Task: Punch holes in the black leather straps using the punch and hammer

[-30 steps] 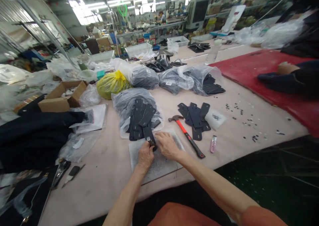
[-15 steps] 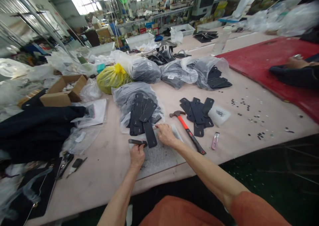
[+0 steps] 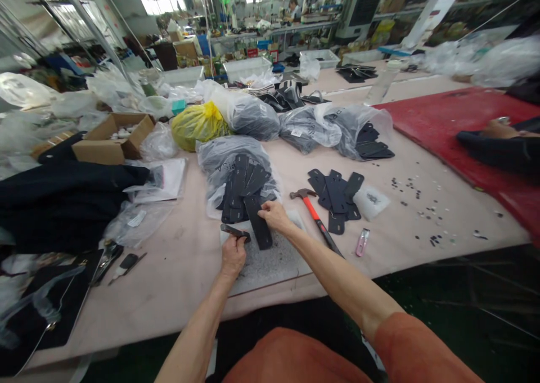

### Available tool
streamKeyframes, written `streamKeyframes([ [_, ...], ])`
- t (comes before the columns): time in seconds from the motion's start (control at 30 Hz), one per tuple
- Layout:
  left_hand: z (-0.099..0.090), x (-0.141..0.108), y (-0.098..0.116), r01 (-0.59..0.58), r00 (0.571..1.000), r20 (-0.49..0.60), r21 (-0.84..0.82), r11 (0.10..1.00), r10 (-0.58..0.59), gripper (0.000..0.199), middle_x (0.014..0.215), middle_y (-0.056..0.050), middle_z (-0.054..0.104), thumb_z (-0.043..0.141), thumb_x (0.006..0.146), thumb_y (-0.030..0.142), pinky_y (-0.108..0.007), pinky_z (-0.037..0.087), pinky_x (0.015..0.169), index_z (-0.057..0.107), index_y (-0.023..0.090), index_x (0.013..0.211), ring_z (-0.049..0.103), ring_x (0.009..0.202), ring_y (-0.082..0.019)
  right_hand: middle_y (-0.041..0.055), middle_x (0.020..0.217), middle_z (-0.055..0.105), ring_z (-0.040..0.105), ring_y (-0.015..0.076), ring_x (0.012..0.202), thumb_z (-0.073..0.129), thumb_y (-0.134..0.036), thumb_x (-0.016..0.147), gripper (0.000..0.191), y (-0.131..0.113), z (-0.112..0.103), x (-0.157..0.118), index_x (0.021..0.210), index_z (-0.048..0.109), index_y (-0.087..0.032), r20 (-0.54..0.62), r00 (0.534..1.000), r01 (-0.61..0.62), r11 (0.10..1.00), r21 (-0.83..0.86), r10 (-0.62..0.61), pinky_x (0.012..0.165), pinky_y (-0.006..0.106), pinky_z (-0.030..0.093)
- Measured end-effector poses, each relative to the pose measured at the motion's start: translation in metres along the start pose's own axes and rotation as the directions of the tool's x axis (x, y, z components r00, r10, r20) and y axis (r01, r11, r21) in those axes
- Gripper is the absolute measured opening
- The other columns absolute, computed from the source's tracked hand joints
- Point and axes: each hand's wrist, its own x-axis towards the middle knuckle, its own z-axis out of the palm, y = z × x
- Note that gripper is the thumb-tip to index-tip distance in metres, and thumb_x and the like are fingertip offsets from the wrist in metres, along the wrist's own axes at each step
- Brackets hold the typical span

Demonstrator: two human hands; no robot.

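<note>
Table, one, pale pink cover [image 3: 169, 282]: underlies nearly everything I list.
Board, red [image 3: 455, 118]: far right; a co-worker's hand [image 3: 500, 129] is on dark cloth there.
Garment cloth, black [image 3: 63, 203]: heaped at left.
Bag, clear plastic [image 3: 236, 147]: ahead of the hands, dark pieces spread at its mouth.
Carton, open [image 3: 99, 149]: left rear, small pale items inside.
Slab, grey, flat [image 3: 278, 265]: beneath both hands.
Hammer, orange and black [image 3: 314, 211]: just right of the slab, claw head away from me.
Hands, two. I see the left hand [image 3: 233, 256] closed, thumb and fingers pinching a dark bar-shaped tool [image 3: 234, 233] held crosswise. The right hand [image 3: 275, 215] has its fingers drawn in, tips at the right edge of the black strip; I cannot tell whether that edge is caught between them.
Strip, black [image 3: 258, 228]: near end over the slab, far end against the dark pieces, tool just to its left.
Cutter, pink [image 3: 361, 242]: right of the hammer.
Bits, small, dark and pale [image 3: 434, 240]: scattered at right.
</note>
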Motion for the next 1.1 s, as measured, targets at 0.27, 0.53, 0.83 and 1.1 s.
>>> streamKeyframes([
  [0.27, -0.005, 0.000, 0.037, 0.308, 0.951, 0.169, -0.597, 0.741, -0.259, 0.032, 0.101, -0.010, 0.071, 0.060, 0.081, 0.037, -0.037, 0.049, 0.088, 0.068, 0.014, 0.103, 0.066, 0.095, -0.024, -0.0061, 0.054, 0.047, 0.045, 0.0103, 0.049, 0.055, -0.036, 0.070, 0.017, 0.012, -0.012, -0.031, 0.068, 0.050, -0.020, 0.077, 0.996, 0.009, 0.931, 0.366, -0.039, 0.049, 0.023, 0.035],
  [0.53, -0.027, 0.000, 0.064, 0.528, 0.844, 0.499, -0.710, 0.465, -0.196, 0.042, 0.101, -0.011, 0.071, 0.075, 0.071, 0.035, -0.034, 0.053, 0.079, 0.068, 0.013, 0.105, 0.066, 0.092, -0.024, -0.0064, 0.055, 0.047, 0.041, 0.0086, 0.050, 0.062, -0.037, 0.068, 0.020, 0.007, -0.016, -0.039, 0.068, 0.055, -0.018, 0.058, 0.996, 0.030, 0.875, 0.484, -0.066, 0.048, 0.022, 0.032],
  [0.83, -0.022, -0.001, 0.087, 0.501, 0.865, 0.409, -0.727, 0.470, -0.290, 0.037, 0.077, -0.004, 0.071, 0.077, 0.067, 0.038, -0.027, 0.053, 0.061, 0.067, 0.012, 0.090, 0.065, 0.065, -0.016, -0.0015, 0.065, 0.059, 0.053, 0.0110, 0.058, 0.065, -0.045, 0.073, 0.029, -0.012, -0.035, -0.090, 0.075, 0.058, -0.017, 0.288, 0.956, -0.164, 0.723, 0.672, -0.050, 0.054, 0.024, 0.038],
  [1.1, -0.027, 0.003, 0.103, 0.516, 0.851, 0.415, -0.777, 0.360, -0.323, 0.032, 0.071, -0.001, 0.068, 0.080, 0.062, 0.035, -0.025, 0.050, 0.063, 0.065, 0.013, 0.080, 0.061, 0.061, -0.012, -0.0030, 0.067, 0.062, 0.054, 0.0115, 0.062, 0.070, -0.015, 0.057, 0.020, -0.002, -0.023, -0.128, 0.075, 0.061, -0.018, 0.259, 0.966, -0.207, 0.593, 0.778, -0.003, 0.061, 0.025, 0.042],
])
